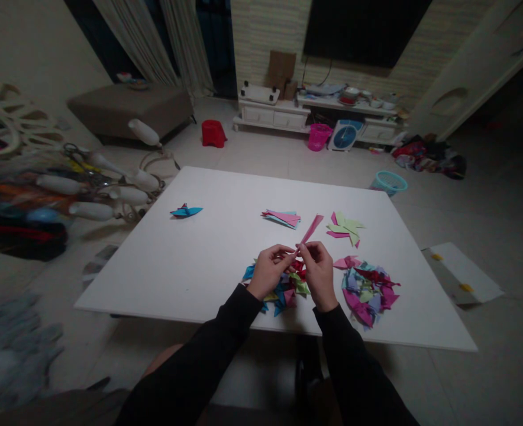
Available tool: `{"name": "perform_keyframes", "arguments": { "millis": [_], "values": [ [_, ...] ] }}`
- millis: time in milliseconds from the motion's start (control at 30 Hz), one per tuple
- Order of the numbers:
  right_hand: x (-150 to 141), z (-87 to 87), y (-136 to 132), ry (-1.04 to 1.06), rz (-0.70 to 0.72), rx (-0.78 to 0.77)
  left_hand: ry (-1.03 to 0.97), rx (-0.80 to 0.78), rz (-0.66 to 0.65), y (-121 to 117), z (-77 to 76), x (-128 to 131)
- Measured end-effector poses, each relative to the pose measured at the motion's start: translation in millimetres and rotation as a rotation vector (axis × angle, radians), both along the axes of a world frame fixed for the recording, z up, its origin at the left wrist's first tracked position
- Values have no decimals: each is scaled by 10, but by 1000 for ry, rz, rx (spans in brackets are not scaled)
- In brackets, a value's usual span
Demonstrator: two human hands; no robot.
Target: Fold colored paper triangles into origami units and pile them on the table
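A narrow folded strip of pink origami paper [311,229] is pinched between my left hand [270,269] and my right hand [317,272], its long end pointing up and away. Both hands have their fingers closed at its lower end, above the front of the white table [190,254]. Beneath them lies a pile of small folded paper pieces [281,296] in blue, red, green and pink, partly hidden by my hands. Right of my right hand sits a second pile of folded paper pieces [370,293]. Beyond my hands rest a stack of folded pink and blue papers [283,218] and several green and pink ones [345,228].
A blue folded paper piece [186,211] lies at the table's far left. Lamp arms with white shades [93,210] stand close to the left edge. On the floor are a teal basket [389,182], a red stool [213,134] and a pink bin [319,137].
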State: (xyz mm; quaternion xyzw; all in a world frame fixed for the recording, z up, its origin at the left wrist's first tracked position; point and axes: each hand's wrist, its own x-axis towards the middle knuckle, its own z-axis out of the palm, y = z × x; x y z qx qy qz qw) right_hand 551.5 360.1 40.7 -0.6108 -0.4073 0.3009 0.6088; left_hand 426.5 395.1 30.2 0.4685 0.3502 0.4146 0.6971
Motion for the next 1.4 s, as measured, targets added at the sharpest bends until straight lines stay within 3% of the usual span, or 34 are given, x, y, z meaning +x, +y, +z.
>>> {"name": "perform_keyframes", "arguments": {
  "millis": [1067,1400],
  "values": [
    [-4,28,-15,-11,-6,10,10,0,-4,-5,22,-11],
    [22,9,-21,-56,-94,11,76,21,13,1,-26,0]
  ]
}}
